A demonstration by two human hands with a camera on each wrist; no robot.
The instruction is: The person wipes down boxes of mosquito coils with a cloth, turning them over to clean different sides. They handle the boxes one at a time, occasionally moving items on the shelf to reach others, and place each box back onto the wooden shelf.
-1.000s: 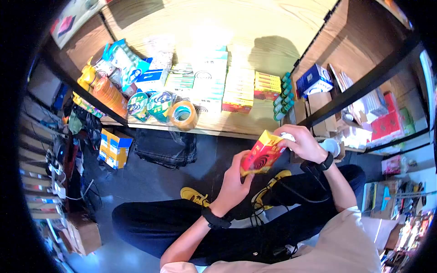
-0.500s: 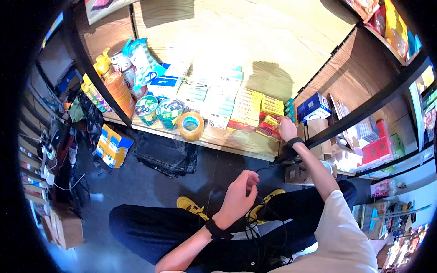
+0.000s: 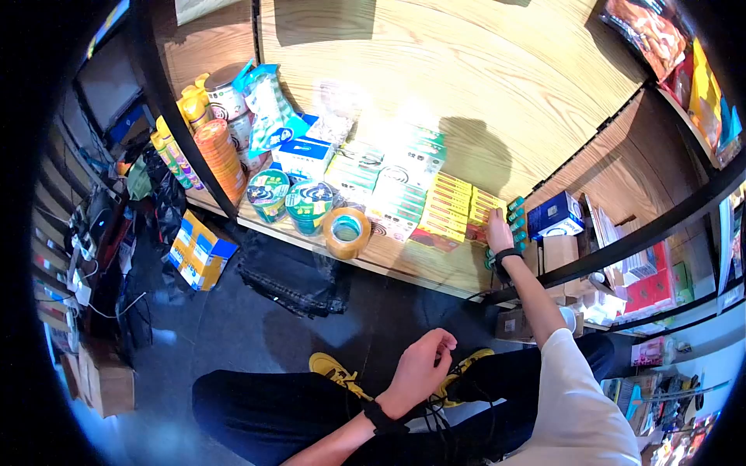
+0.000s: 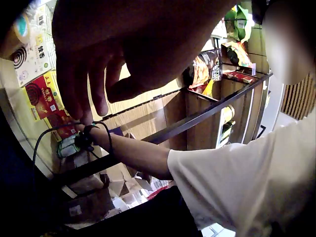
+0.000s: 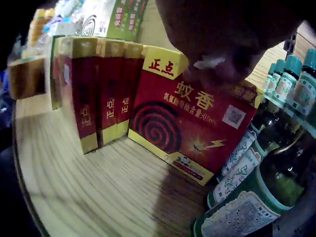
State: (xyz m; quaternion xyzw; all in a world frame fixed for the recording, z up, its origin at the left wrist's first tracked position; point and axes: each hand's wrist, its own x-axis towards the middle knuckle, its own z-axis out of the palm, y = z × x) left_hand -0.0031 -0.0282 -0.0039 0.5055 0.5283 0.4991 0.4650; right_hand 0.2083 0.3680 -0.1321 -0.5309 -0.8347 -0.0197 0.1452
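Note:
On the shelf, my right hand (image 3: 500, 233) pinches the top of a red and yellow box (image 5: 168, 118), fingertips over its upper edge. The box stands upright, turned at an angle to several similar boxes (image 5: 109, 89) on its left. Green-capped bottles (image 5: 242, 197) stand close on its right. My left hand (image 3: 420, 373) hangs over my lap, holding nothing, its fingers loosely bent; the left wrist view shows this hand (image 4: 123, 44) large and dark at the top.
Left along the shelf are a tape roll (image 3: 346, 233), green tubs (image 3: 309, 205), white and green boxes (image 3: 398, 190) and an orange stack (image 3: 220, 159). A black shelf post (image 3: 637, 237) slants beside my right forearm. Black bags (image 3: 291, 276) and a carton (image 3: 200, 250) lie on the floor.
Both hands held the box over the floor at first. My left hand let go, and my right hand carried the box onto the shelf, then farther back beside the bottles. The head view has shifted.

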